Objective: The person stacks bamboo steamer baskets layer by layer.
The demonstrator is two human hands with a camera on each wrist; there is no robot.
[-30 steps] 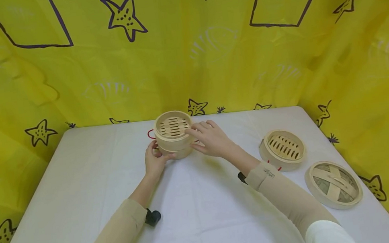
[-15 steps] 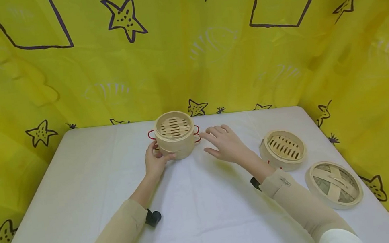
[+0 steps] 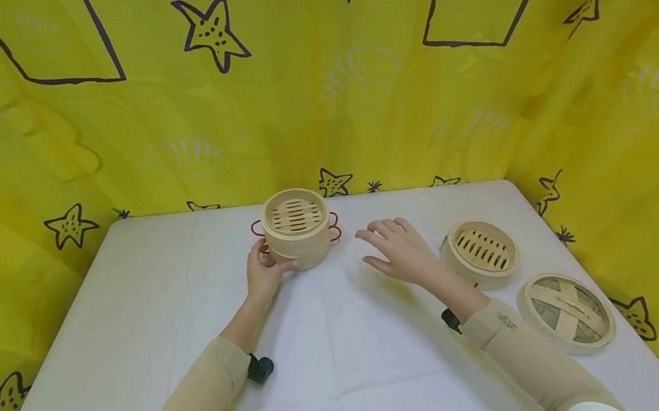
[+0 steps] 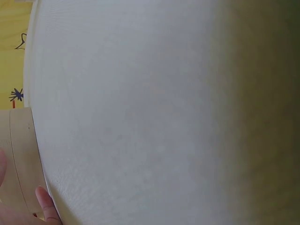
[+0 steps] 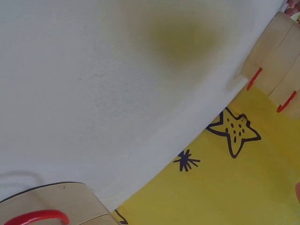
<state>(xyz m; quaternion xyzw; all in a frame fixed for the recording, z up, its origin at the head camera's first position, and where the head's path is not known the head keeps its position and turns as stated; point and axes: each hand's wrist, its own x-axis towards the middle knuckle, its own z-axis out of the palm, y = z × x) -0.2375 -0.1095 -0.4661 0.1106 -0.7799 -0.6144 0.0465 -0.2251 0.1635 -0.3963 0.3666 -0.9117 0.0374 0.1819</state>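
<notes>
Two bamboo steamer baskets stand stacked near the far edge of the table, the upper basket [image 3: 298, 240] with a slatted floor and red loop handles, the lower basket [image 3: 316, 256] beneath it. My left hand [image 3: 263, 277] grips the lower basket at its left, thumb in front and fingers round the side; the left wrist view shows fingertips [image 4: 45, 201] along its wall. Off to the right of the stack, my right hand [image 3: 401, 250] is held above the table, fingers loosely bent and holding nothing. It is nearest to a third steamer basket [image 3: 478, 273] with slats.
A round bamboo lid [image 3: 567, 310] with crossed strips lies at the right, in front of the third basket. White cloth covers the table [image 3: 337, 369]. Yellow curtain [image 3: 292, 100] with starfish drawings hangs behind and along both sides.
My right hand has let go of the stack and moved right, toward the third basket. The red handles on the stack's right side have come into view. My left hand stays on the lower basket.
</notes>
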